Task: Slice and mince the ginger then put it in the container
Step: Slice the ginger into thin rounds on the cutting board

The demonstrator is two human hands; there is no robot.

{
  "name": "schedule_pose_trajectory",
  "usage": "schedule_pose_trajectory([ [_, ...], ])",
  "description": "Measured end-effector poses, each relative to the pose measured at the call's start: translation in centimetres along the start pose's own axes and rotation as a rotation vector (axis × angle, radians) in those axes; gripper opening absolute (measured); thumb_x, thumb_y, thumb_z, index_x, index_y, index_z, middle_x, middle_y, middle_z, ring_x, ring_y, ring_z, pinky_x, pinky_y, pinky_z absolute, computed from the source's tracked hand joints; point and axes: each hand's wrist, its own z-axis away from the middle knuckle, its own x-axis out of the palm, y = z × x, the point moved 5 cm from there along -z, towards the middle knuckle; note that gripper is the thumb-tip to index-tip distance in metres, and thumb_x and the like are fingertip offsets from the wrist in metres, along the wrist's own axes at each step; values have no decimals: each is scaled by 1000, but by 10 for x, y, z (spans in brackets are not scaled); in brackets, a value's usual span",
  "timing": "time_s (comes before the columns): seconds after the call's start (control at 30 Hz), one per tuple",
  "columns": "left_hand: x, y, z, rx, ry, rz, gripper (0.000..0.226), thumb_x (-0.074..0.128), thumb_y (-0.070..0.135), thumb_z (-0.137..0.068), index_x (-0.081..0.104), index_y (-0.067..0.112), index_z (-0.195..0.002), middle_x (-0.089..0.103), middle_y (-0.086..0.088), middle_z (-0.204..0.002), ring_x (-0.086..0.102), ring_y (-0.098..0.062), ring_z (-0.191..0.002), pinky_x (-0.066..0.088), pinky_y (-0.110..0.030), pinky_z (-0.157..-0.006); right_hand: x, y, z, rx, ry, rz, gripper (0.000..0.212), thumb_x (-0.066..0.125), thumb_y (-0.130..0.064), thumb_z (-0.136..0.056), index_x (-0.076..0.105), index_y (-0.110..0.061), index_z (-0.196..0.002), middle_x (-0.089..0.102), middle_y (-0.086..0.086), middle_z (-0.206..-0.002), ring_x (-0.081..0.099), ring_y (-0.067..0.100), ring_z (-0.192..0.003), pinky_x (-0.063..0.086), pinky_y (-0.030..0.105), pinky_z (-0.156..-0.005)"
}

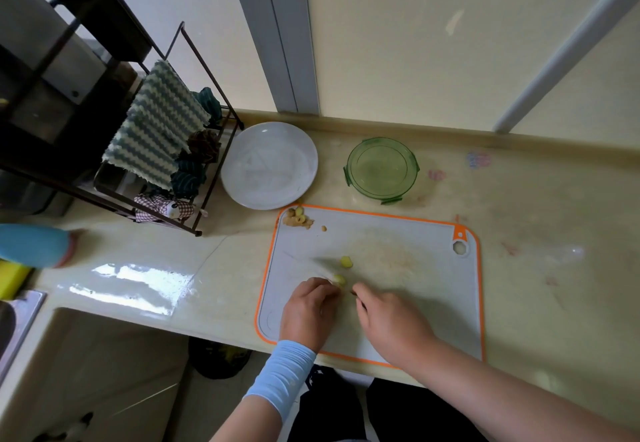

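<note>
A white cutting board with an orange rim lies on the counter. My left hand holds a small yellow ginger piece down with curled fingers. My right hand grips a knife handle; the blurred blade runs away to the upper left, right beside the ginger. A cut ginger slice lies just beyond. Ginger peel scraps sit in the board's far left corner. The green round container stands beyond the board.
A white plate lies left of the container. A black wire rack with cloths stands at the left. The sink edge and a blue object are at far left. The counter's front edge runs under my wrists.
</note>
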Motion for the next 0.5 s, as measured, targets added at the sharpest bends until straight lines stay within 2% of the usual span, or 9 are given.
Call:
schedule_pose_trajectory([
  [0.1,-1,1,1,-17,13,-7,15,68,16,-72,76,23,-83,69,10,-90,60,-5,-80,49,-17,-69,-3,-5,15,11,-46,69,17,34,-32,-101,45,-26,-112,64,7,-78,62,35,-73,34,37,-52],
  [0.3,1,-1,2,-14,-1,-3,25,77,3,-68,76,22,-85,69,9,-91,59,-5,-82,41,-7,-74,-7,-1,28,52,-82,60,18,33,-29,-101,44,-25,-115,63,3,-80,62,33,-74,35,37,-54],
  [0.43,0,2,1,-24,13,2,18,73,10,-70,76,23,-82,68,10,-89,58,-5,-80,47,-15,-69,-9,0,30,61,-99,62,17,33,-27,-101,43,-25,-114,49,-1,-70,53,32,-67,35,36,-55],
  [0.5,0,3,1,-30,8,1,17,71,12,-71,75,23,-83,68,11,-89,58,-5,-79,49,-19,-67,-9,-1,30,65,-96,74,18,32,-27,-101,43,-25,-116,47,-1,-70,48,31,-65,36,36,-55],
])
